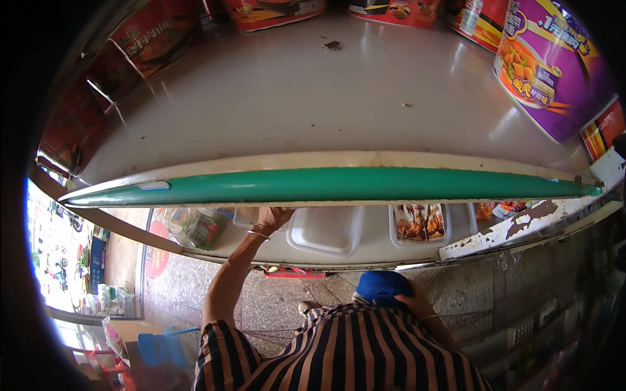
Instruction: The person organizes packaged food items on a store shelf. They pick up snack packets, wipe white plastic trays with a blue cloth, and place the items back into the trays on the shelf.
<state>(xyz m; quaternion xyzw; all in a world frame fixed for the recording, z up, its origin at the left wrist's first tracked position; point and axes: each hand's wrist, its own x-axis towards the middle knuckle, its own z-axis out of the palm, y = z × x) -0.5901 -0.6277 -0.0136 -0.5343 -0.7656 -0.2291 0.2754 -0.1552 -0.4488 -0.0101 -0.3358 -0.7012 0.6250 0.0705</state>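
My left hand (pixel 272 218), with a bracelet at the wrist, reaches onto the lower shelf (pixel 374 239) between two plastic containers. Its fingers are partly hidden by the green-fronted edge (pixel 342 184) of the upper shelf, so what they hold does not show. Right beside that hand is a white plastic tray (pixel 325 232); a clear plastic container (pixel 244 217) lies on its other side. Close to my body, my right hand (pixel 411 295) grips a bunched blue cloth (pixel 384 286).
Noodle tubs, one purple (pixel 552 68) and several red (pixel 274 12), stand around the upper shelf (pixel 293 93). A tray of packaged snacks (pixel 420 223) sits farther right below, and bagged goods (pixel 195 227) lie left. Under the shelves is a speckled floor (pixel 266 293).
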